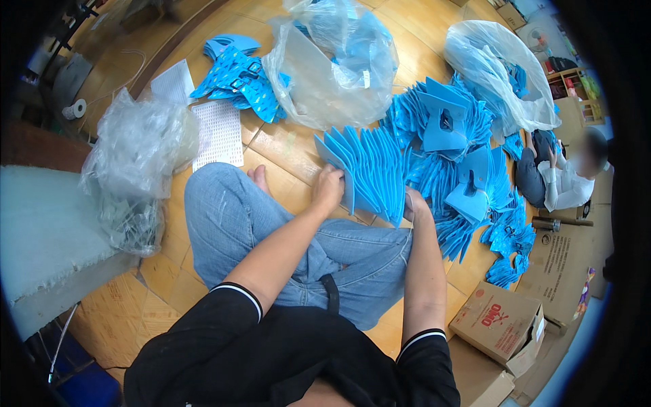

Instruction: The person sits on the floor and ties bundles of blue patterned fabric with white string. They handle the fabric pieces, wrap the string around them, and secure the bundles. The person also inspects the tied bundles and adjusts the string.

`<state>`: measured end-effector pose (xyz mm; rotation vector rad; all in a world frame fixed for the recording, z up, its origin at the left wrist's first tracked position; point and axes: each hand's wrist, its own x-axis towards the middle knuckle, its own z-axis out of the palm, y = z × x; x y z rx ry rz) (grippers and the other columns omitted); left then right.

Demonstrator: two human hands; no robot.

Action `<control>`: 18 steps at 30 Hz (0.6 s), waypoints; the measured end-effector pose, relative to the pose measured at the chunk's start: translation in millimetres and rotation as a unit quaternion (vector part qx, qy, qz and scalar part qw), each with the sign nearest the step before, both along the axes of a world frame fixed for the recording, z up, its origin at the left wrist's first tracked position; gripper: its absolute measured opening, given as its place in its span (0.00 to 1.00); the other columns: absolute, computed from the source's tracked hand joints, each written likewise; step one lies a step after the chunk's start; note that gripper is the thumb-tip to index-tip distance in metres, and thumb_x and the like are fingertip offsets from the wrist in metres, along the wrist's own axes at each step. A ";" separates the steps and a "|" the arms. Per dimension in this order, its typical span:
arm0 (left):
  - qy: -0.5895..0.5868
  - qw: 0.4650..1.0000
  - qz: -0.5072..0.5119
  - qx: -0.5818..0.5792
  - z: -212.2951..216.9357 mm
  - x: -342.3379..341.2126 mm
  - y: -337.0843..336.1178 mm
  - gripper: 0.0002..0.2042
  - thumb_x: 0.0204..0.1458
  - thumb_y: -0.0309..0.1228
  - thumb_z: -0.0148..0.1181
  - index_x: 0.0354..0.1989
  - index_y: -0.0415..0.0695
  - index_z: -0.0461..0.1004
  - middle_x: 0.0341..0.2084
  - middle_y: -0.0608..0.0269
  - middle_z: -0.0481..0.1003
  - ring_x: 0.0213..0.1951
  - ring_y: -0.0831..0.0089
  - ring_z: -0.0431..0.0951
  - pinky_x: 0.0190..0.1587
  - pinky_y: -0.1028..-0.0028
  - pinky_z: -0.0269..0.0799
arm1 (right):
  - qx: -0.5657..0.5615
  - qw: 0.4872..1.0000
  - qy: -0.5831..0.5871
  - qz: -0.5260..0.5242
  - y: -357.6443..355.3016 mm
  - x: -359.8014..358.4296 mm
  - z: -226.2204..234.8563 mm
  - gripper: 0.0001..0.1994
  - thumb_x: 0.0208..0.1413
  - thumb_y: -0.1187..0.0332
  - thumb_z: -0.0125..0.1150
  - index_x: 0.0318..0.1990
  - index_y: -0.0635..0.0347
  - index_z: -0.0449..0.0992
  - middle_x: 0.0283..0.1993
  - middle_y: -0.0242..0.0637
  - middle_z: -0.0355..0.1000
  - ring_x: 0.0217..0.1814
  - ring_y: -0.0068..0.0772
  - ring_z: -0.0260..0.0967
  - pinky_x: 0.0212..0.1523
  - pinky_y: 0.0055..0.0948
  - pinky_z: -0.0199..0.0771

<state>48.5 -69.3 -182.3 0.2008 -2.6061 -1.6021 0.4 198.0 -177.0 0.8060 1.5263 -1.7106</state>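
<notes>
Between my two hands, over my crossed legs, is a fanned stack of flat blue pieces [374,169], held on edge. My left hand [329,188] is closed around the stack's left side. At its lower right end my right hand [415,203] grips the stack, its fingers partly hidden. Just right of the stack lie more bundles of blue pieces; one bundle [444,125] and another bundle [472,186] have lighter blue pieces with cut-out notches on top.
Clear plastic bags [139,149] lie left, beside printed sheets [218,132]. Patterned blue pieces [244,81] lie beyond. Two large plastic bags, a nearer bag [298,74] and a right bag [475,41], hold blue pieces. Cardboard boxes [498,319] stand right; another person [563,180] sits beyond.
</notes>
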 end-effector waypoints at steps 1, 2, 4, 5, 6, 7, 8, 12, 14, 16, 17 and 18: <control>-0.002 1.000 -0.001 -0.019 -0.5 -0.3 -0.1 0.05 0.49 0.25 0.56 0.31 0.39 0.78 0.36 0.47 0.74 0.42 0.48 0.74 0.45 0.54 0.70 | -0.002 1.000 0.012 -0.008 -2.5 0.8 7.3 0.23 0.65 0.58 0.47 0.59 0.67 0.65 0.54 0.45 0.72 0.52 0.40 0.74 0.50 0.40 0.78; 0.003 1.000 -0.002 -0.030 -0.8 -0.7 -0.7 0.05 0.49 0.24 0.56 0.31 0.39 0.78 0.36 0.48 0.74 0.42 0.48 0.74 0.45 0.54 0.70 | -0.003 0.999 0.023 -0.025 -6.1 2.2 14.5 0.23 0.66 0.56 0.45 0.59 0.67 0.66 0.54 0.45 0.73 0.53 0.40 0.73 0.53 0.40 0.76; 0.024 0.998 -0.002 -0.057 -1.4 -1.9 -2.0 0.05 0.49 0.24 0.54 0.29 0.38 0.76 0.34 0.46 0.75 0.39 0.46 0.75 0.44 0.56 0.71 | -0.058 0.997 0.016 -0.055 -9.7 6.5 31.7 0.25 0.67 0.53 0.44 0.58 0.65 0.66 0.54 0.42 0.73 0.54 0.40 0.72 0.55 0.41 0.73; 0.000 0.999 0.010 -0.032 -1.4 -2.8 -3.1 0.05 0.50 0.24 0.55 0.30 0.37 0.76 0.33 0.46 0.76 0.38 0.48 0.76 0.43 0.57 0.72 | -0.019 0.998 0.031 -0.043 -13.3 10.5 38.2 0.24 0.66 0.51 0.46 0.56 0.64 0.69 0.51 0.40 0.74 0.50 0.36 0.72 0.51 0.37 0.73; -0.024 0.999 0.021 -0.009 -1.3 -4.4 -4.5 0.05 0.50 0.25 0.55 0.30 0.37 0.75 0.32 0.47 0.76 0.37 0.50 0.77 0.43 0.58 0.72 | -0.006 0.998 0.048 -0.030 -15.6 14.3 44.8 0.23 0.65 0.50 0.47 0.54 0.62 0.71 0.48 0.37 0.75 0.46 0.31 0.73 0.48 0.33 0.74; -0.054 0.998 0.034 0.014 -0.9 -5.5 -5.9 0.05 0.51 0.25 0.56 0.30 0.36 0.75 0.30 0.47 0.77 0.36 0.51 0.78 0.42 0.59 0.73 | 0.014 0.998 0.057 -0.023 -16.9 18.7 50.7 0.23 0.65 0.49 0.48 0.51 0.60 0.73 0.45 0.35 0.76 0.42 0.27 0.73 0.44 0.29 0.74; -0.089 0.991 0.056 0.088 -0.1 -6.2 -7.2 0.05 0.52 0.26 0.57 0.31 0.36 0.75 0.29 0.47 0.77 0.36 0.53 0.79 0.42 0.60 0.73 | 0.047 0.996 0.076 0.009 -17.0 22.9 55.8 0.22 0.64 0.50 0.50 0.51 0.59 0.74 0.43 0.32 0.75 0.39 0.23 0.71 0.41 0.26 0.72; -0.112 0.974 0.088 0.174 5.8 -5.3 -18.5 0.08 0.54 0.30 0.60 0.33 0.36 0.75 0.27 0.51 0.78 0.36 0.61 0.80 0.41 0.65 0.73 | 0.110 0.984 0.125 0.059 -9.9 34.5 59.0 0.14 0.61 0.59 0.56 0.47 0.58 0.76 0.36 0.26 0.74 0.33 0.15 0.67 0.28 0.20 0.65; -0.052 0.994 0.054 0.080 9.9 -1.6 -24.6 0.09 0.54 0.30 0.60 0.34 0.35 0.75 0.32 0.49 0.79 0.36 0.61 0.80 0.41 0.67 0.73 | 0.132 0.974 0.165 0.078 -5.6 34.8 50.1 0.10 0.58 0.64 0.57 0.41 0.59 0.79 0.30 0.27 0.74 0.25 0.18 0.66 0.20 0.23 0.60; -0.001 0.998 0.030 0.049 14.6 1.6 -29.2 0.09 0.55 0.31 0.59 0.34 0.36 0.75 0.36 0.49 0.78 0.36 0.61 0.80 0.42 0.67 0.73 | 0.225 0.950 0.159 0.146 -2.4 32.3 37.6 0.11 0.57 0.63 0.57 0.36 0.61 0.79 0.28 0.32 0.75 0.23 0.21 0.66 0.20 0.25 0.62; 0.029 0.999 0.018 0.035 17.5 2.5 -30.8 0.09 0.55 0.31 0.59 0.35 0.36 0.75 0.38 0.49 0.78 0.36 0.62 0.80 0.42 0.68 0.73 | 0.272 0.934 0.143 0.180 -2.0 30.0 31.3 0.11 0.57 0.63 0.57 0.34 0.63 0.79 0.26 0.34 0.75 0.21 0.23 0.66 0.20 0.27 0.63; 0.022 0.997 0.024 0.076 20.3 3.9 -31.5 0.09 0.56 0.31 0.59 0.36 0.36 0.75 0.38 0.52 0.77 0.35 0.64 0.78 0.40 0.69 0.72 | 0.314 0.921 0.152 0.175 -3.2 27.6 25.2 0.14 0.56 0.61 0.58 0.29 0.65 0.78 0.22 0.39 0.74 0.18 0.28 0.67 0.22 0.30 0.65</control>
